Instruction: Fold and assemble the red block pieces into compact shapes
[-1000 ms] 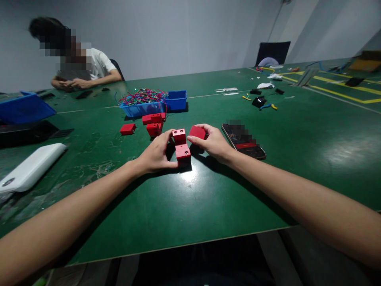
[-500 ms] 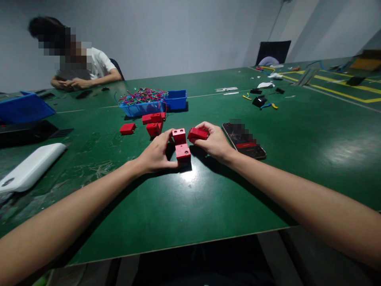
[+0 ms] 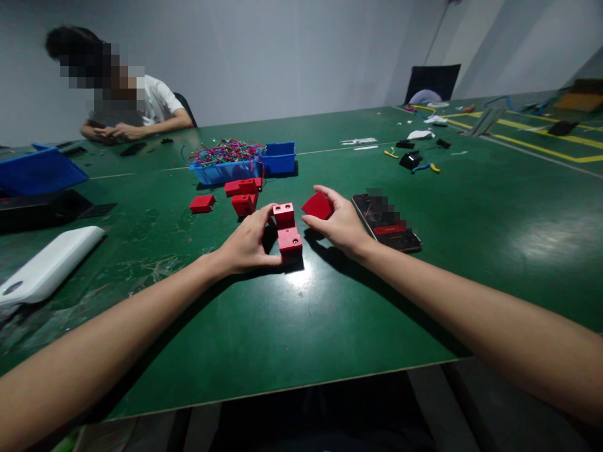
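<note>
My left hand [image 3: 249, 242] is closed around the left side of a stepped red block [image 3: 288, 235] with dark round holes, which stands on the green table [image 3: 245, 333]. To its right, a smaller red block [image 3: 319, 206] is held between the thumb and fingers of my right hand [image 3: 342, 220], raised a little above the table. A plain, flat red face of it points towards me. The two blocks are apart. Past my left hand lie several more red blocks, among them a flat one [image 3: 202, 203] and one with a hole in its end [image 3: 244, 204].
Behind the blocks, a blue bin [image 3: 226, 172] overflows with coloured wires beside a second blue bin [image 3: 282, 158]. A phone [image 3: 386, 223] lies right of my right hand, a white power bank [image 3: 51, 263] at left. Pliers [image 3: 426, 167] lie farther back. Across the table sits a person [image 3: 160, 100].
The small block has been turned in my right hand: its ridged side faced me before, now a smooth face does. My right fingers have shifted around it. My left hand has stayed put.
</note>
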Demonstrator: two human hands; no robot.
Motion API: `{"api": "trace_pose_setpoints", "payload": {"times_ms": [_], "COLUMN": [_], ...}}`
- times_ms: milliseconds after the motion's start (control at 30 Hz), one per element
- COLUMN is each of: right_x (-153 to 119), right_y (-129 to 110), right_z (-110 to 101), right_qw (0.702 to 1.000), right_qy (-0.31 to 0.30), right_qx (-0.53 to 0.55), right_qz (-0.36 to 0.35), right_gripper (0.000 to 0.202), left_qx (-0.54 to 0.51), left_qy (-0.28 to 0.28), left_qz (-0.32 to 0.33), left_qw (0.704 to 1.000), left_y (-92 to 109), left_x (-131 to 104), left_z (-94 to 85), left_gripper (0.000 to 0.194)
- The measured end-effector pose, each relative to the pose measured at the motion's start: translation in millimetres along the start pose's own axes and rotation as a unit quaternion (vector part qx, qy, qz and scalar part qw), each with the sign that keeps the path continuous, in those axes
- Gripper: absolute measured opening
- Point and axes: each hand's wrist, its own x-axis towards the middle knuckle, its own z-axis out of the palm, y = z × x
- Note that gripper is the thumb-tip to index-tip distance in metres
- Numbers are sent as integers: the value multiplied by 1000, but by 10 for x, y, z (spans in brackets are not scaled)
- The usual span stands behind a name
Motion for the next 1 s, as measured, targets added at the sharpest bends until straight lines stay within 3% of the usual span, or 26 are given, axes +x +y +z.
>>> {"api": "trace_pose_setpoints", "payload": {"times_ms": [100,200,300,400,500,800,1000], "right_x": [-14,-35,-65,-123,-206,-271,-196], "right_y": [-7,-40,-93,-165,-237,-230,-152], "right_z": [9,17,11,-8,-27,-32,-25], "right_qw": [999,998,987,954,931,902,900], "right_qy": [29,12,1,13,-3,-83,-118], "right_qx": [-12,-22,-68,-128,-148,-194,-217], "right_qz": [-23,-53,-148,-270,-335,-377,-360], "right_gripper": [70,52,43,45,48,65,55], "left_qx": [-1,-7,-20,-31,-39,-84,-84], "left_qy": [0,4,10,17,24,20,34], "left_qz": [5,11,19,31,31,51,63], "left_qw": [1000,1000,1000,999,998,995,994], "left_y": [10,21,28,37,58,113,95], "left_x": [2,4,3,2,6,41,22], "left_z": [-5,-11,-11,-7,-4,-30,-10], "left_gripper": [101,101,103,103,104,101,104]}}
